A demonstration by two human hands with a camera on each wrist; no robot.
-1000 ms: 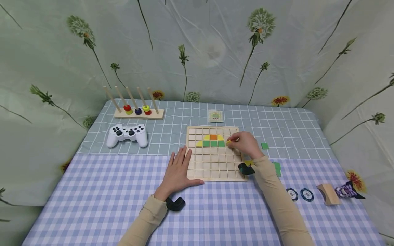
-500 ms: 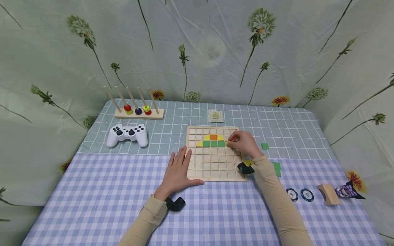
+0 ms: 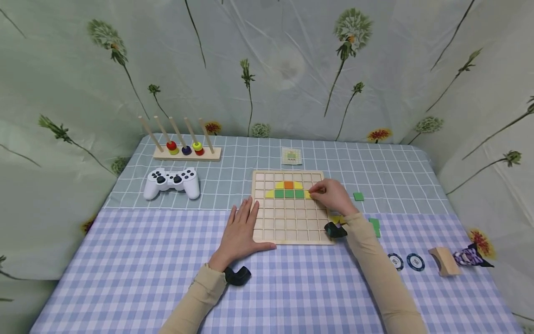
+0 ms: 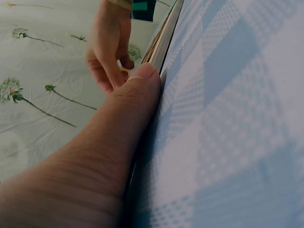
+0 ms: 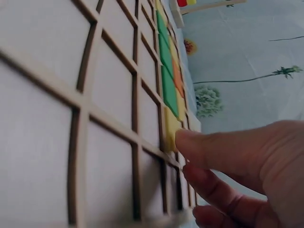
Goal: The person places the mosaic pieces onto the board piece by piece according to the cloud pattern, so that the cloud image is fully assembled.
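A wooden grid board (image 3: 286,224) lies on the table. Across one of its rows run several green tiles (image 3: 289,194), with an orange tile (image 3: 289,185) flanked by yellow pieces behind them. My right hand (image 3: 332,195) pinches a yellow tile (image 5: 172,129) at the right end of the green row; its thumb shows against the tile in the right wrist view, while the fingertips' far contact is hidden. My left hand (image 3: 239,234) lies with straight, spread fingers along the board's left edge, its thumb (image 4: 137,85) by the front edge.
Loose green tiles (image 3: 374,226) and a yellow piece (image 3: 336,219) lie right of the board. A patterned card (image 3: 291,156) is behind it. Left stand a game controller (image 3: 172,182) and a peg stand (image 3: 187,157). Poker chips (image 3: 415,262) and a wooden arch block (image 3: 445,261) lie right.
The yellow tile in my right hand has settled slightly into the cell beside the green row. My left hand stays in place. The whole head view has shifted a little.
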